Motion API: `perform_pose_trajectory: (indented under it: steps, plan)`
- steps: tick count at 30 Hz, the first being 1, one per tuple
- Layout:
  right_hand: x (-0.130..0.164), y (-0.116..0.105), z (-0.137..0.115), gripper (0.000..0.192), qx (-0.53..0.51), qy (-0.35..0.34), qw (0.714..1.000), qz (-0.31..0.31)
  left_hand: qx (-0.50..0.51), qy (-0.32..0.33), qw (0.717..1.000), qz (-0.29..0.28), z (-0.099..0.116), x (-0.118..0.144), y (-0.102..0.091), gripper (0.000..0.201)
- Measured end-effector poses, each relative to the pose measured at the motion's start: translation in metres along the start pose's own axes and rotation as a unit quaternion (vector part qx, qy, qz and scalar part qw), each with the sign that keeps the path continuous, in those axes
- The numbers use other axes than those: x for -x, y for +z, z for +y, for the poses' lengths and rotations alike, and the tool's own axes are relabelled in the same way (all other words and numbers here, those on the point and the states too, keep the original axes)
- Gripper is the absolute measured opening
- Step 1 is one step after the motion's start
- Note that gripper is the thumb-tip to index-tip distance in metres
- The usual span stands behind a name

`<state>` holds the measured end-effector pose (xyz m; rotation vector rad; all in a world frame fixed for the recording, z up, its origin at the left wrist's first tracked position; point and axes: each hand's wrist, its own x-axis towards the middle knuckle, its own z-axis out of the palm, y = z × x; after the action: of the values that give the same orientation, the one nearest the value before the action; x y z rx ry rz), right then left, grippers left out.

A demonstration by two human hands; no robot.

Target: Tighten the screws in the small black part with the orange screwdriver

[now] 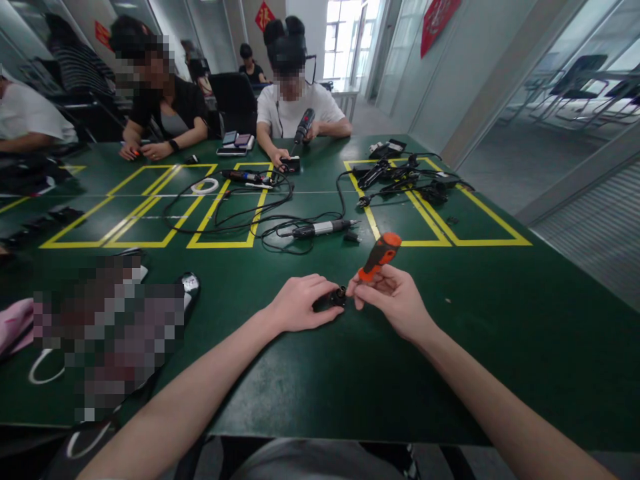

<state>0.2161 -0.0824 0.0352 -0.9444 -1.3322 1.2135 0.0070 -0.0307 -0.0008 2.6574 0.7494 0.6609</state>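
Note:
My left hand (304, 303) rests on the green table, its thumb and fingers closed around a small black part (339, 297) whose exact kind I cannot make out. Just to the right, my right hand (400, 303) grips a screwdriver (381, 256) with an orange and dark grey handle. The handle leans up and to the right, with its butt end at the top. Its shaft and tip are mostly hidden by my fingers, close beside the black part; whether they touch is unclear.
A corded electric screwdriver (323, 229) lies ahead, near a small black piece (353, 237). Black cables and plugs (395, 175) are heaped at the back right. A white ring (205, 186) lies left. Across the table, a co-worker holds a power screwdriver (304, 125). Blurred items sit at left.

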Motion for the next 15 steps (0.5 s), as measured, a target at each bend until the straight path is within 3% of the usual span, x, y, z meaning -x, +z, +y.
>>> perform_pose_trajectory:
  steps: [4,15]
  plan:
    - [0.0014,0.0039,0.0040,0.035,0.008,-0.003,0.999,0.049,0.000,-0.004,1.000,-0.003,-0.0001,0.0005,0.0006,0.033]
    - [0.0073,-0.0013,0.0079,0.029,-0.005,0.001,1.000,0.011,0.001,-0.004,1.000,-0.006,-0.0003,0.0001,-0.0004,0.033]
